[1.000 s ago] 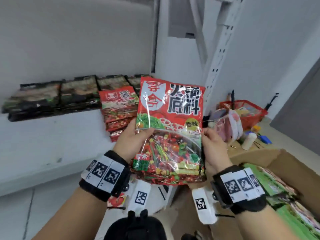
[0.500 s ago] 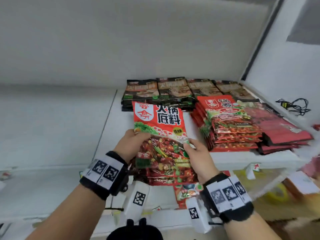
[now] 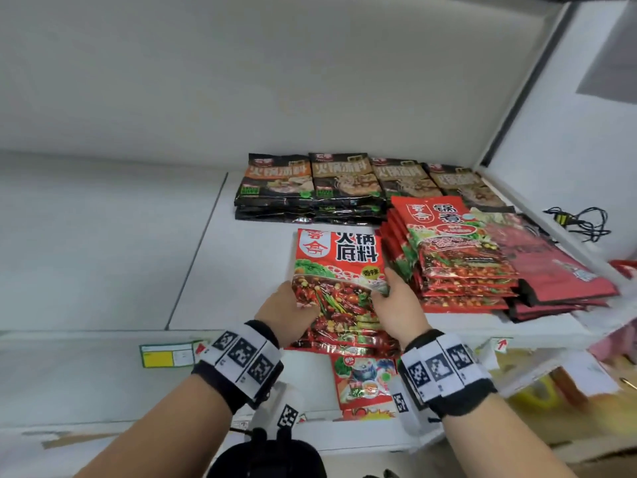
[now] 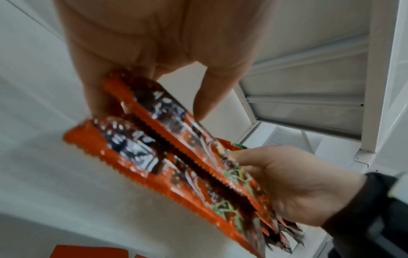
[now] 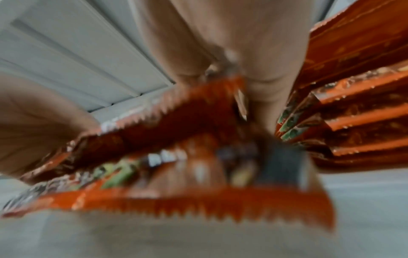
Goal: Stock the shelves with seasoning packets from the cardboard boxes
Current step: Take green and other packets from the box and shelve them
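Observation:
Both hands hold a small stack of red hotpot seasoning packets (image 3: 339,267) flat over the white shelf (image 3: 248,270), just left of a pile of other red packets (image 3: 455,260). My left hand (image 3: 287,310) grips the stack's left edge and my right hand (image 3: 396,298) grips its right edge. From the left wrist the packets (image 4: 176,160) fan out below my fingers, with the right hand (image 4: 293,185) on their far side. The right wrist view is blurred; the packets (image 5: 176,157) fill it.
A row of black packets (image 3: 344,184) lies at the back of the shelf, and dark red bags (image 3: 558,270) lie at the right. A black cable (image 3: 579,219) sits on the ledge beyond. Another packet (image 3: 365,384) lies on the lower shelf. A yellow price tag (image 3: 169,355) marks the shelf edge.
My view swung left from the cardboard box to the shelf. Both hands carried the stack forward and lowered it over the shelf beside the red pile.

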